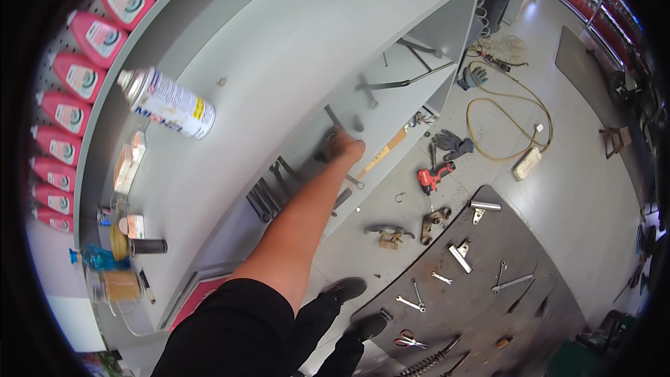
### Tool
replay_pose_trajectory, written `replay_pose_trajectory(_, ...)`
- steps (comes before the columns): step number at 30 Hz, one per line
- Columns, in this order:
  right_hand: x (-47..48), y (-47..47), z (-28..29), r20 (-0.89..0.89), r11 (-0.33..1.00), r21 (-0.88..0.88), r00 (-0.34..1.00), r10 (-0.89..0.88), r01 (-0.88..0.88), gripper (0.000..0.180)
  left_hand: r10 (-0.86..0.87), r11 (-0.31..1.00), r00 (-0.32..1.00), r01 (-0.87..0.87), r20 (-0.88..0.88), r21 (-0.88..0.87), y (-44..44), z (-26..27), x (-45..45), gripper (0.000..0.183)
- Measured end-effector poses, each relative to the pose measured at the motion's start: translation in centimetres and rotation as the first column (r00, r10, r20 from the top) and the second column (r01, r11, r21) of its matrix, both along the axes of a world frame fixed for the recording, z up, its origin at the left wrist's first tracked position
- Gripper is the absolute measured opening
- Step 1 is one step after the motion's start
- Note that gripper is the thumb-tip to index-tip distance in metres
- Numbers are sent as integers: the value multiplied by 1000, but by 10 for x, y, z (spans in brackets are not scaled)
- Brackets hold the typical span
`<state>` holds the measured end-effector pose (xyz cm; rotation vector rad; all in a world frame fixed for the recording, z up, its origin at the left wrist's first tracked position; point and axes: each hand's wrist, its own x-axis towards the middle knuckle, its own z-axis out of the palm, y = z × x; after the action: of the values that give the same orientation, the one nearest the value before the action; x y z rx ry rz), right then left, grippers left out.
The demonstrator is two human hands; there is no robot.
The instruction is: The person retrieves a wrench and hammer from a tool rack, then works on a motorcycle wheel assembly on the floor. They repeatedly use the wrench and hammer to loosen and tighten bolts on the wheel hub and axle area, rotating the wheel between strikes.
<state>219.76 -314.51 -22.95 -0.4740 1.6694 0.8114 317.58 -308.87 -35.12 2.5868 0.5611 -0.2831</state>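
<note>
My left hand (343, 145) reaches into the lower shelf (309, 167) of a grey workbench, its fingers bent down and partly hidden behind the wrist. Just beyond the fingers is a dark metal bar-like tool (332, 115); I cannot tell whether the hand grips it. A dark socket (358, 123) stands close by. Several combination wrenches (264, 199) lie in a row on the near side of my forearm. On the other side are a ring-end wrench (356, 182) and a strip of cardboard (384, 152). My right hand is out of view.
A spray can (175, 107) stands on the benchtop (272, 47). Floor items include a red cordless impact driver (432, 178), work gloves (450, 142) and a yellow hose (510, 97). A dark mat (471, 303) holds wrenches, red-handled scissors (408, 339) and a coil-spring shock absorber (429, 361).
</note>
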Motion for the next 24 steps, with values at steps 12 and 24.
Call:
replay_pose_trajectory(12,-11,131,64,106,877,-257,913,-393,407,21,188,756,982,-165,-32,-633,87,2,1,25)
replay_pose_trajectory(24,137,126,104,564,769,-451,813,-148,453,70,-963,132,-41,790,-268,-598,119,194,-680,22)
